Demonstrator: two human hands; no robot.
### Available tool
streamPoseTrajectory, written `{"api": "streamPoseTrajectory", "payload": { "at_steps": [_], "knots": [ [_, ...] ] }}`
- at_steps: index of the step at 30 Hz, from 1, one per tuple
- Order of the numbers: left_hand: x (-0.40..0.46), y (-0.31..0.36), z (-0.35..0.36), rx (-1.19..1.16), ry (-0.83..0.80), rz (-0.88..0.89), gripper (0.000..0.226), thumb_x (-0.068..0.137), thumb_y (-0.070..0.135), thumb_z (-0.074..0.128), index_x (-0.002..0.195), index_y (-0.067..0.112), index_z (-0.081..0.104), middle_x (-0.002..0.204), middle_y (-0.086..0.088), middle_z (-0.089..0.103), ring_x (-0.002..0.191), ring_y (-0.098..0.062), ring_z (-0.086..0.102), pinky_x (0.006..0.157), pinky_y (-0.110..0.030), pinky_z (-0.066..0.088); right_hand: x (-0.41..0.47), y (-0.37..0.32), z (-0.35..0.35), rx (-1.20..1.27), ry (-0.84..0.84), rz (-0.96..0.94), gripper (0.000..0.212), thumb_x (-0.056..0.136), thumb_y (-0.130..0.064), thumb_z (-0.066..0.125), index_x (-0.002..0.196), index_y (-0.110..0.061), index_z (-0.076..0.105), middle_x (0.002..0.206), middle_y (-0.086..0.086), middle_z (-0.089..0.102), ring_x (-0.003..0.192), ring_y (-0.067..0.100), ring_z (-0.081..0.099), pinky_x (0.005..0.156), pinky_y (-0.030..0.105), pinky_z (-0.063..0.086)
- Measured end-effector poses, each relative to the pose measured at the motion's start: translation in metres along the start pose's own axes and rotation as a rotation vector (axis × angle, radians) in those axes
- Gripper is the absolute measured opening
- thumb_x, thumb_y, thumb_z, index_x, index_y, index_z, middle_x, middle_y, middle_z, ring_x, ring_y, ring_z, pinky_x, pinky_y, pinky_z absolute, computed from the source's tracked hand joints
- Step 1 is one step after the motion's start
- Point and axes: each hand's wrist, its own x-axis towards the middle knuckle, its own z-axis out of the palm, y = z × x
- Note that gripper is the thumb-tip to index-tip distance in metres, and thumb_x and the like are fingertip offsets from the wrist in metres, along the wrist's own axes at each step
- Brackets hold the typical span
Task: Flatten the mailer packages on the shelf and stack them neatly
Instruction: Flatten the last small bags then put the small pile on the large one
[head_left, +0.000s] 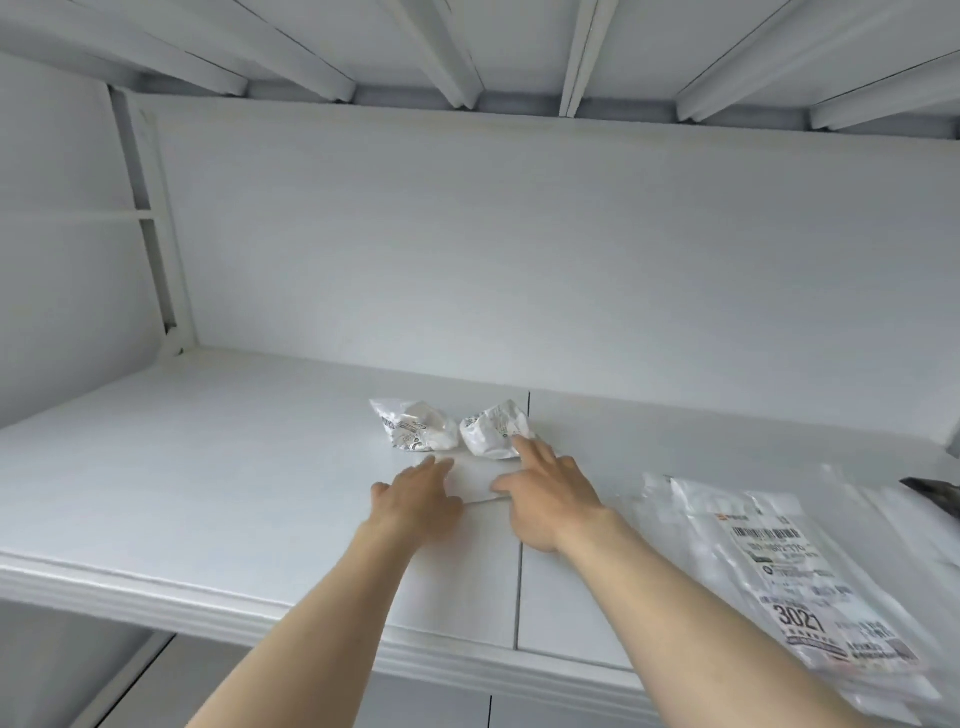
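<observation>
Both hands are laid on a flat white mailer (470, 480) near the middle of the shelf (208, 467): the left hand (415, 499) is spread palm-down on it, while the right hand (545, 493) rests at its right side with the forefinger stretched out to touch the right crumpled mailer (491, 428). A second crumpled mailer (413, 423) is set just beside it, towards the back edge. For a good flattening, each crumpled piece would best be drawn forward, opened out and smoothed from the centre to its edges before being laid squarely on the flat one. Toward the front right corner a stack of flattened mailers (789, 571) is seen; on its label only "3021" can be read, the rest being too blurred.
</observation>
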Motion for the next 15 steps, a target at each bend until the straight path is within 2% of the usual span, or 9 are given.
{"api": "streamPoseTrajectory", "payload": {
  "at_steps": [3, 5, 6, 9, 13, 15],
  "knots": [
    [0.001, -0.009, 0.019, 0.028, 0.084, 0.058, 0.039, 0.097, 0.036, 0.027, 0.132, 0.032, 0.045, 0.138, 0.01, 0.039, 0.134, -0.01, 0.032, 0.099, -0.041, 0.023, 0.02, -0.006, 0.01, 0.097, -0.015, 0.032, 0.05, 0.095, -0.022, 0.045, 0.141, -0.041, 0.048, 0.163, 0.004, -0.008, 0.149, 0.024, -0.006, 0.119, 0.039, 0.009],
    [0.006, -0.008, 0.017, 0.06, 0.055, 0.053, 0.036, 0.094, 0.037, 0.027, 0.123, 0.032, 0.049, 0.129, 0.009, 0.043, 0.13, -0.01, 0.037, 0.095, -0.042, 0.025, 0.033, -0.007, 0.015, 0.131, -0.007, 0.067, 0.047, 0.095, -0.03, 0.047, 0.14, -0.041, 0.048, 0.164, 0.006, -0.008, 0.149, 0.025, -0.006, 0.118, 0.039, 0.007],
    [0.007, -0.006, 0.014, 0.076, 0.021, 0.042, 0.037, 0.094, 0.039, 0.028, 0.123, 0.034, 0.05, 0.129, 0.009, 0.044, 0.13, -0.011, 0.038, 0.095, -0.042, 0.026, 0.038, -0.008, 0.017, 0.138, -0.005, 0.092, 0.047, 0.094, -0.032, 0.048, 0.141, -0.039, 0.048, 0.164, 0.007, -0.003, 0.149, 0.025, -0.004, 0.117, 0.04, 0.007],
    [0.009, -0.005, 0.008, 0.103, -0.008, 0.025, 0.041, 0.093, 0.044, 0.031, 0.128, 0.036, 0.051, 0.138, 0.01, 0.044, 0.131, -0.014, 0.037, 0.097, -0.042, 0.028, 0.047, -0.015, 0.023, 0.069, 0.047, 0.138, 0.047, 0.09, -0.035, 0.048, 0.136, -0.027, 0.05, 0.15, 0.005, 0.033, 0.142, 0.026, 0.018, 0.111, 0.041, 0.019],
    [0.001, -0.007, 0.007, 0.127, -0.001, 0.035, 0.042, 0.094, 0.045, 0.032, 0.129, 0.035, 0.052, 0.14, 0.009, 0.044, 0.131, -0.017, 0.038, 0.098, -0.042, 0.029, 0.037, -0.021, 0.017, 0.088, 0.189, 0.114, 0.038, 0.092, -0.024, 0.046, 0.128, -0.017, 0.054, 0.135, 0.004, 0.045, 0.134, 0.023, 0.033, 0.108, 0.038, 0.023],
    [-0.004, -0.007, 0.007, 0.12, -0.004, 0.038, 0.036, 0.094, 0.043, 0.032, 0.12, 0.033, 0.054, 0.134, 0.008, 0.047, 0.128, -0.018, 0.04, 0.096, -0.042, 0.032, 0.027, -0.019, 0.008, 0.172, 0.283, 0.064, 0.037, 0.095, -0.019, 0.045, 0.13, -0.015, 0.054, 0.133, 0.005, 0.047, 0.128, 0.025, 0.041, 0.106, 0.036, 0.026]
  ]
}}
